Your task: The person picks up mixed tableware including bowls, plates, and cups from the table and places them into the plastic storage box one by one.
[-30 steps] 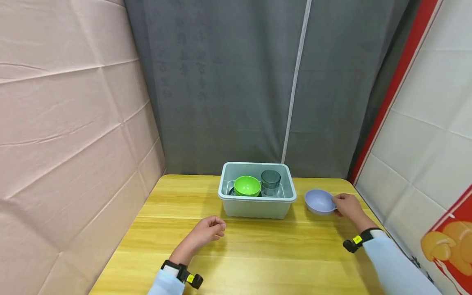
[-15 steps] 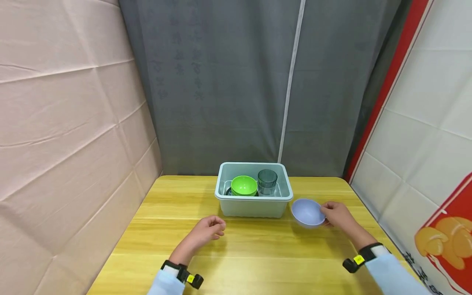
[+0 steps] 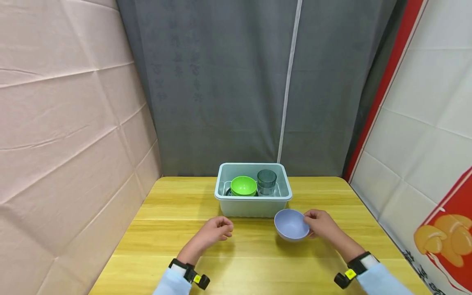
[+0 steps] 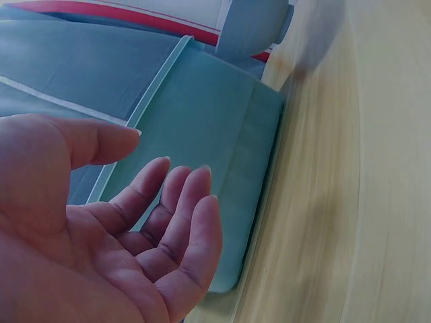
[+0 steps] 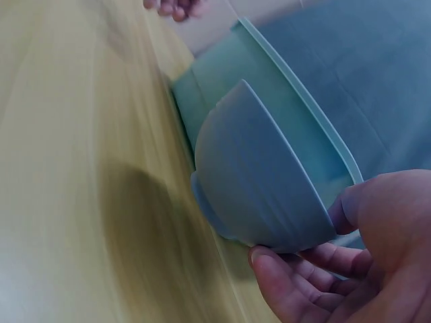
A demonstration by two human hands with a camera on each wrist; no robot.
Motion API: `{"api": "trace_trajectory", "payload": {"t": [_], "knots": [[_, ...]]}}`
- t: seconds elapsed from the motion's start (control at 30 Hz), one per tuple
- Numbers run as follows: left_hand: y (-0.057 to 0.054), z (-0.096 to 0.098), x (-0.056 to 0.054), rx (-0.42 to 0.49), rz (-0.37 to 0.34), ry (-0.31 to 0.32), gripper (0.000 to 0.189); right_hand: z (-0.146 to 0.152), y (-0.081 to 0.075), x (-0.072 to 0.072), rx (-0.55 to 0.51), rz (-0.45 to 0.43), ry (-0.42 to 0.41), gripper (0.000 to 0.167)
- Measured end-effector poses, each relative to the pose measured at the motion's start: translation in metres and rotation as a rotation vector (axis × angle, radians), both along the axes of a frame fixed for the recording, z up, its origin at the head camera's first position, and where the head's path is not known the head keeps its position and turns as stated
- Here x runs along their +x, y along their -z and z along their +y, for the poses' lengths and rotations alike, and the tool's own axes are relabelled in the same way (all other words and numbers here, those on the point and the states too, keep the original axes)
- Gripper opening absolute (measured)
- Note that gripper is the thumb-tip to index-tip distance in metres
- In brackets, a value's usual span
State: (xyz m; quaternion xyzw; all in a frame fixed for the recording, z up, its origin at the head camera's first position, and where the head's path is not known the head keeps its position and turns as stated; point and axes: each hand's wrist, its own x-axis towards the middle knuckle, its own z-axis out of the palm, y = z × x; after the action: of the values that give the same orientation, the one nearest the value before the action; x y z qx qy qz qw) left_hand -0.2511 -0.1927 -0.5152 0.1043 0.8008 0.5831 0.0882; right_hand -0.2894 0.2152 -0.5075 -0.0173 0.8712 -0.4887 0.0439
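My right hand [image 3: 321,223] pinches the rim of a lavender-blue bowl [image 3: 291,225], thumb inside and fingers under its outer wall. In the right wrist view the bowl [image 5: 259,175] hangs over the table with its shadow beside it. Just behind it stands a pale green plastic bin [image 3: 254,209]. A bright green bowl [image 3: 243,185] and a clear grey-green drinking glass [image 3: 266,181] sit inside the bin. My left hand [image 3: 217,230] holds nothing, its fingers loosely bent in front of the bin's left part; the left wrist view shows the bare palm [image 4: 101,262].
The yellow wood-grain table [image 3: 243,262] bears the bin near its back edge. A grey curtain [image 3: 221,90] hangs behind. Pale cloth [image 3: 81,143] walls off the left side, and a white panel [image 3: 416,135] with a red strip stands at the right.
My right hand has carried the lavender-blue bowl leftward and nearer, from right of the bin to in front of its right corner. My left hand has shifted slightly right.
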Motion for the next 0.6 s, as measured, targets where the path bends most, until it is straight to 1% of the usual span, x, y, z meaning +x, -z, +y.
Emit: {"api": "trace_trajectory", "payload": {"t": [0.17, 0.27, 0.43, 0.53, 0.6], "knots": [[0.003, 0.011, -0.001, 0.001, -0.007, 0.017, 0.022, -0.024, 0.002, 0.008, -0.035, -0.003, -0.009, 0.021], [0.006, 0.018, 0.000, 0.014, -0.019, 0.024, 0.021, -0.039, 0.004, 0.012, -0.066, -0.002, -0.031, 0.018], [0.012, 0.028, 0.002, 0.032, -0.015, 0.033, 0.022, -0.062, 0.008, 0.018, -0.121, 0.002, -0.073, 0.015], [0.013, 0.034, 0.004, 0.052, -0.015, 0.031, 0.024, -0.073, 0.010, 0.020, -0.138, 0.009, -0.084, 0.015], [0.014, 0.037, 0.006, 0.084, -0.029, 0.022, 0.026, -0.080, 0.011, 0.020, -0.145, 0.010, -0.086, 0.015]]}}
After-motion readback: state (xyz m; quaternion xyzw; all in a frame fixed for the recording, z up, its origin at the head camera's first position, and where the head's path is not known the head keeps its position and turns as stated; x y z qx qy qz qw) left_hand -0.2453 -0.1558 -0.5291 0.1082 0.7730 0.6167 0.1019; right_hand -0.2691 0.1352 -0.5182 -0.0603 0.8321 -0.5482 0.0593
